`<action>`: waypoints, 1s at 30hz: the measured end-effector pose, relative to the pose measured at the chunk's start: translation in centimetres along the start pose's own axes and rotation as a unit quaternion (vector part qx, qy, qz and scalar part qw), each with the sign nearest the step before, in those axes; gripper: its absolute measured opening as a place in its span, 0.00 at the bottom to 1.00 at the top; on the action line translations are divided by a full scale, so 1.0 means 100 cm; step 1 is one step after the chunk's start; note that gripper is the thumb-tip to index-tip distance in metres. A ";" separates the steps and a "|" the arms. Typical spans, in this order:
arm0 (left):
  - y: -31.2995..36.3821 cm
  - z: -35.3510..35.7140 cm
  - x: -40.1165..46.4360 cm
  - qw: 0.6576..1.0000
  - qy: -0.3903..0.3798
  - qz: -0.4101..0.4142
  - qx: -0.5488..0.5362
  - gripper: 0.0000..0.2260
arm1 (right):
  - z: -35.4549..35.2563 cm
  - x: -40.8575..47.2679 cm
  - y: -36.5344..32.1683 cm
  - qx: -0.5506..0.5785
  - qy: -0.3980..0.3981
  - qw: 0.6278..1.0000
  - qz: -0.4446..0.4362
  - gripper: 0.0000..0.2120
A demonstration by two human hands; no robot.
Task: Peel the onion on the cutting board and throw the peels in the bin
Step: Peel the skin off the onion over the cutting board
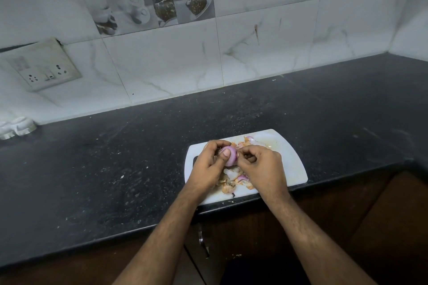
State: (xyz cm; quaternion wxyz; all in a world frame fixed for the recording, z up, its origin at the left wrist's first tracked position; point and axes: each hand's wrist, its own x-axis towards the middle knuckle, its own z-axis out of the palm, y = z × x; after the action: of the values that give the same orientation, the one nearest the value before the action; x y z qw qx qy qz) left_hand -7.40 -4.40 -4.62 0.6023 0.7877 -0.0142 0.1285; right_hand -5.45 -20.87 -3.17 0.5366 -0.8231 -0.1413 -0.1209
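A small purple onion [231, 157] is held just above the white cutting board [287, 157] near the counter's front edge. My left hand [209, 164] grips the onion, thumb across its front. My right hand [259, 164] sits against the onion's right side with curled fingers pinching at its skin. Loose orange and pink peels [231, 183] lie on the board under my hands, and more peels [250, 142] lie at the board's far side. No bin is in view.
The black speckled counter [115, 169] runs left and right of the board, backed by a white marble-tile wall. A switch socket [44, 67] is on the wall at left, a white object [16, 127] below it. Brown cabinet doors with a handle [203, 243] sit beneath.
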 end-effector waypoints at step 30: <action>0.014 0.000 -0.008 0.995 -0.055 -0.058 -0.054 0.17 | 0.000 0.007 0.005 0.040 0.012 0.999 0.021 0.02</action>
State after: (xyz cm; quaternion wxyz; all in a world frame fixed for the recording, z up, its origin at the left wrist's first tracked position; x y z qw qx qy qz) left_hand -8.42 -4.94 -3.49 0.6486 0.7595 -0.0083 0.0492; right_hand -4.65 -21.00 -3.35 0.5733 -0.8022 -0.1222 -0.1136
